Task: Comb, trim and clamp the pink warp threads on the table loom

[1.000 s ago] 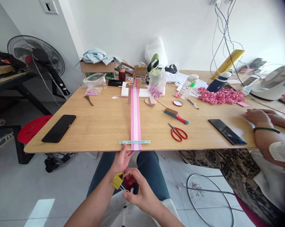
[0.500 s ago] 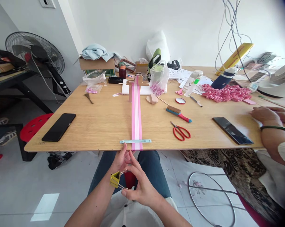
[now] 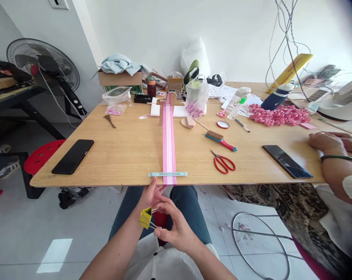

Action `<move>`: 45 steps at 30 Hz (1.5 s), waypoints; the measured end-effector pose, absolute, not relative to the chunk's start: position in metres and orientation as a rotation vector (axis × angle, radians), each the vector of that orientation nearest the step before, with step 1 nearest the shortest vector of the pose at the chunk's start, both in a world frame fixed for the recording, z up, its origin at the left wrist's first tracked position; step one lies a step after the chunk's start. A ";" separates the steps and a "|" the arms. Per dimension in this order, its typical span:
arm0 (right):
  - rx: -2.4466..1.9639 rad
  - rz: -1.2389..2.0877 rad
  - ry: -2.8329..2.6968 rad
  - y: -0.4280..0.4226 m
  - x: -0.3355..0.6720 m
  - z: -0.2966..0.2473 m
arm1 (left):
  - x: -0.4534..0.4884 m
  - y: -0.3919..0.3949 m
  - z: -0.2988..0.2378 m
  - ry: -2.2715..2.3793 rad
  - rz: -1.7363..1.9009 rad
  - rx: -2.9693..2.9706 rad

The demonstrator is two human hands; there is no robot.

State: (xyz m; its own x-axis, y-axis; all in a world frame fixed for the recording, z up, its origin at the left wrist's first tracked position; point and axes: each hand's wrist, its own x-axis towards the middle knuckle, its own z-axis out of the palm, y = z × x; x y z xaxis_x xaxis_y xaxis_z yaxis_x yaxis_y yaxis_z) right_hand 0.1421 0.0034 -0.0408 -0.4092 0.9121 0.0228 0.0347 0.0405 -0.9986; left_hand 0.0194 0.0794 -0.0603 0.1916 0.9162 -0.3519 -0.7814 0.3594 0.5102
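Observation:
A band of pink threads (image 3: 168, 136) runs down the middle of the wooden table (image 3: 120, 155) from a small wooden stand (image 3: 170, 102) to the near edge, where a pale clip bar (image 3: 167, 174) lies across it. Below the edge, my left hand (image 3: 150, 195) pinches the hanging thread ends. My right hand (image 3: 176, 225) is closed on the wire handles of a yellow binder clip (image 3: 146, 217), held just under my left hand, over my lap.
On the table lie a black phone (image 3: 73, 156) at left, red scissors (image 3: 223, 163), a brush (image 3: 219, 140), a second phone (image 3: 287, 161) and a heap of pink pieces (image 3: 278, 114). Another person's arm (image 3: 336, 163) rests at right. A fan (image 3: 44, 72) stands at left.
My right hand has shifted slightly, bringing the yellow binder clip a little higher and closer to my left hand. My left hand stays at the thread ends.

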 end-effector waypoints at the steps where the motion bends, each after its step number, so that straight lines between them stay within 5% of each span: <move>1: -0.980 1.545 -1.489 0.002 0.143 -0.043 | 0.019 0.081 -0.063 0.659 1.218 0.256; 6: -0.983 1.867 -1.237 -0.009 0.143 -0.061 | 0.019 0.084 -0.075 0.683 1.266 0.260; 15: -1.231 1.814 -1.539 -0.025 0.142 -0.082 | 0.019 0.080 -0.068 0.669 1.253 0.308; 45: -0.749 2.385 -1.181 -0.007 0.136 -0.097 | 0.019 0.080 -0.065 0.689 1.250 0.312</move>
State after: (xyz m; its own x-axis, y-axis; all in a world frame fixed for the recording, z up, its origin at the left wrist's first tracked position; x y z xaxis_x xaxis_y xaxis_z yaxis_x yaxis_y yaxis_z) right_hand 0.1364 -0.0074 -0.0968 -0.7881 0.5406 -0.2943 -0.0939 -0.5781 -0.8105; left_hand 0.0193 0.0797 -0.0647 0.1503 0.9401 -0.3061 -0.7611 0.3076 0.5711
